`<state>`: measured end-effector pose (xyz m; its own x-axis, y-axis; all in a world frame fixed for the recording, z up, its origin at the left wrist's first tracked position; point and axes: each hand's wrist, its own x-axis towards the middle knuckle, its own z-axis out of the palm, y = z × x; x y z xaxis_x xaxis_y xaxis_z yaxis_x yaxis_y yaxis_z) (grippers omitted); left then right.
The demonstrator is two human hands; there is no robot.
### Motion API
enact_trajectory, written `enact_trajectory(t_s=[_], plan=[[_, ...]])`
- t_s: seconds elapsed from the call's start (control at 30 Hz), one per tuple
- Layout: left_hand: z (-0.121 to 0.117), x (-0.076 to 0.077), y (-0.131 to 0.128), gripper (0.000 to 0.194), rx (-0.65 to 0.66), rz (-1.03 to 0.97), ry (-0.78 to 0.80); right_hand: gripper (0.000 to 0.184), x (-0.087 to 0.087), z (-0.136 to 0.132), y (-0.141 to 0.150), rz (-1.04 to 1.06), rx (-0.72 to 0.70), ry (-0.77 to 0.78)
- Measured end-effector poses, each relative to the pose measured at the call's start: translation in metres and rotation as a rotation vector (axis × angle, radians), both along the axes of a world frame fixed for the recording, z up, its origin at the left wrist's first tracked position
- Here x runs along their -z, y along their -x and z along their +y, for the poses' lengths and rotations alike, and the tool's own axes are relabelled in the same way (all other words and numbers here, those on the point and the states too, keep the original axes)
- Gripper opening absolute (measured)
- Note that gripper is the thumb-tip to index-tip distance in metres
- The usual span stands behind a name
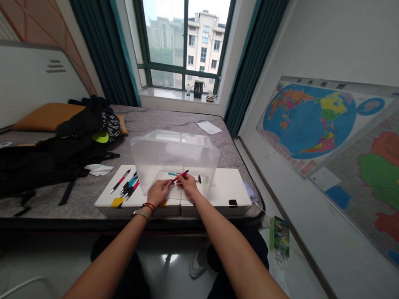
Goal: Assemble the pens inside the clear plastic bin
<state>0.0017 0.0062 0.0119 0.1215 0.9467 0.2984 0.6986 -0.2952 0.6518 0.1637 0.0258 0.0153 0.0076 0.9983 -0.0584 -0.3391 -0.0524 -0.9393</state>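
The person's two bare forearms lie nearest the camera, reaching forward to fingers that meet over a white box. The left hand pinches the lower end of a red and black pen, and the right hand grips the same pen along its barrel, its dark far end slanting up and to the right past the fingertips. A red cord and a watch band circle the left wrist, behind those fingers.

Just beyond the fingers lies a light-blue pen; just to their right are small dark pieces, too small to make out. A clear plastic bin stands around this spot, its wall rising beyond the fingers.

To the left of the left fingers, on the white surface, a cluster of pens lies together, with a single pink and black pen just beside it, farther out. Well left of the fingers are a crumpled white tissue and a black bag on the grey mattress. Far ahead of them a white sheet lies flat, and beyond it is a window.
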Motion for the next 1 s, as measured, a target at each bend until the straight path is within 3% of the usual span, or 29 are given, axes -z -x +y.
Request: enact_trajectory(t_s=[0.43,0.53,0.63,0.73,0.8,0.87,0.93,1.0], plan=[[0.001,0.004,0.000,0.033,-0.098,-0.189,-0.043,0.036,0.001,-0.001,0.001,-0.159,-0.022,-0.035],[0.000,0.004,0.000,0.031,-0.169,-0.275,-0.096,0.033,0.000,-0.005,0.004,-0.375,-0.089,-0.084],[0.000,0.004,-0.002,0.027,-0.243,-0.227,-0.185,0.030,-0.008,-0.010,0.006,-0.748,-0.157,-0.163],[-0.003,0.003,-0.006,0.023,-0.232,-0.079,-0.268,0.025,-0.033,-0.007,0.004,-1.066,-0.307,-0.249],[-0.006,0.002,-0.009,0.023,-0.204,0.011,-0.304,0.024,-0.060,0.003,-0.002,-1.235,-0.422,-0.304],[-0.008,0.001,-0.011,0.023,-0.203,0.061,-0.322,0.022,-0.092,0.017,-0.011,-1.455,-0.431,-0.366],[-0.010,0.001,-0.012,0.025,-0.219,0.083,-0.325,0.018,-0.119,0.030,-0.021,-1.707,-0.453,-0.319],[-0.010,0.001,-0.012,0.026,-0.239,0.098,-0.312,0.020,-0.136,0.038,-0.031,-1.936,-0.555,-0.221]])
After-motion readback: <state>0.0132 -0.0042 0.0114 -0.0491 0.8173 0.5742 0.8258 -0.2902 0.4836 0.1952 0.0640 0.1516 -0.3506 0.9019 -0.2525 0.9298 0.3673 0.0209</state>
